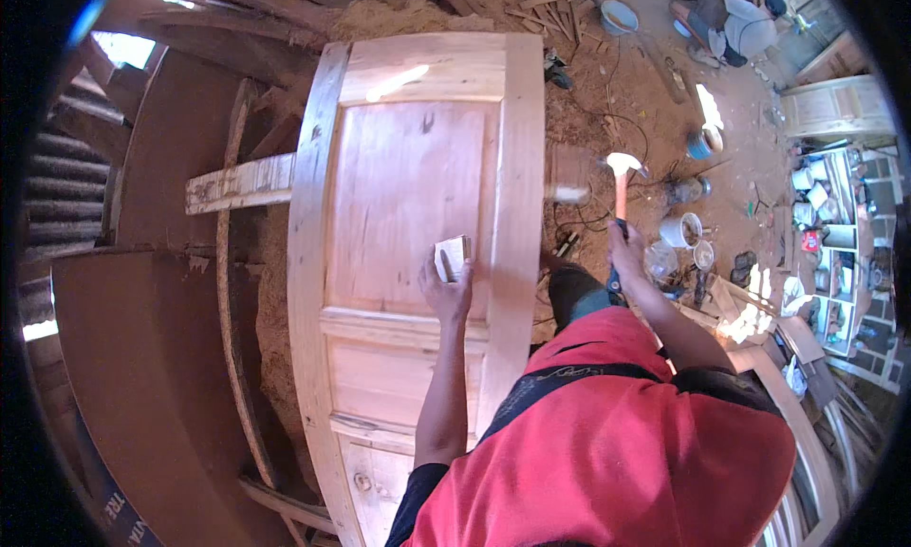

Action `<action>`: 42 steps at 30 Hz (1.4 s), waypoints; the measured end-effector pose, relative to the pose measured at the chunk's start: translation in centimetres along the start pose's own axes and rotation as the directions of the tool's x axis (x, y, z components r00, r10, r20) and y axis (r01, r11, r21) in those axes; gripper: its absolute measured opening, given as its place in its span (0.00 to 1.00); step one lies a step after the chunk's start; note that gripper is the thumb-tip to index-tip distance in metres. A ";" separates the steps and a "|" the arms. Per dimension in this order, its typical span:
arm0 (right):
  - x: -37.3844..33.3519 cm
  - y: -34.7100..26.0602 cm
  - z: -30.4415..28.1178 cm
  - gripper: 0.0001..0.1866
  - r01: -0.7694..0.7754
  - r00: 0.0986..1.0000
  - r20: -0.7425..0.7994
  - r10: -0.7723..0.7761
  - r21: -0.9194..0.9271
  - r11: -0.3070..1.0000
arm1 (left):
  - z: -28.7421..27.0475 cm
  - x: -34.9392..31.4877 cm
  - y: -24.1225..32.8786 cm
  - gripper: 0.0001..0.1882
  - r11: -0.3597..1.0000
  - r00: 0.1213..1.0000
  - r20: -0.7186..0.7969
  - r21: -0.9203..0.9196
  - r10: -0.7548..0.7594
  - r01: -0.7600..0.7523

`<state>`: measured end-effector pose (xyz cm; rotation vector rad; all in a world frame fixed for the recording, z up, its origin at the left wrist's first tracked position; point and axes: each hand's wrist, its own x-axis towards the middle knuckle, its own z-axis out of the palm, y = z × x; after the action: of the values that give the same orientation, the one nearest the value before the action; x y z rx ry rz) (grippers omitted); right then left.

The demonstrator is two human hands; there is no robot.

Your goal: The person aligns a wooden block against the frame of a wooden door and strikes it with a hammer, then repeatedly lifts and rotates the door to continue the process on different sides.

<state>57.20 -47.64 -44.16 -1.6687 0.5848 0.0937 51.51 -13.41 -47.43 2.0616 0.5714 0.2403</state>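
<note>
A wooden panel door (415,205) lies flat in front of me, its raised frame around recessed panels. Over the large upper panel, my left hand (446,286) is closed around a small pale block (454,257); its material is hard to make out. My right hand (626,253) grips a claw hammer (622,188) by its dark lower handle, out past the door's right edge. The hammer's metal head is up and its upper handle is orange.
A whitish timber bar (242,183) juts out left from beneath the door. Buckets (679,231) and cables lie on the dirt floor to the right. Another person (750,25) is low down at the far right, near a second panel door (835,107). Shelving (840,243) holds several containers.
</note>
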 end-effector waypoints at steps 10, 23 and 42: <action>12.8 -4.2 0.6 0.14 -0.035 0.979 0.200 0.028 0.030 0.999 | 15.3 15.7 9.1 0.39 0.887 0.932 0.055 0.291 0.359 -0.359; 14.5 -1.9 6.1 0.08 0.014 0.900 0.434 -0.029 0.038 0.999 | 16.2 19.6 12.5 0.40 0.793 0.906 0.362 0.474 0.222 -0.384; 9.0 -3.5 10.6 0.14 -0.332 0.826 0.517 0.226 0.120 0.936 | 13.7 23.4 12.9 0.51 0.768 0.764 0.630 0.418 0.140 -0.485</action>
<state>69.23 -40.25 -46.53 -1.2734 0.4220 0.6427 81.07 -18.06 -45.11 2.6444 -0.1390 -0.4037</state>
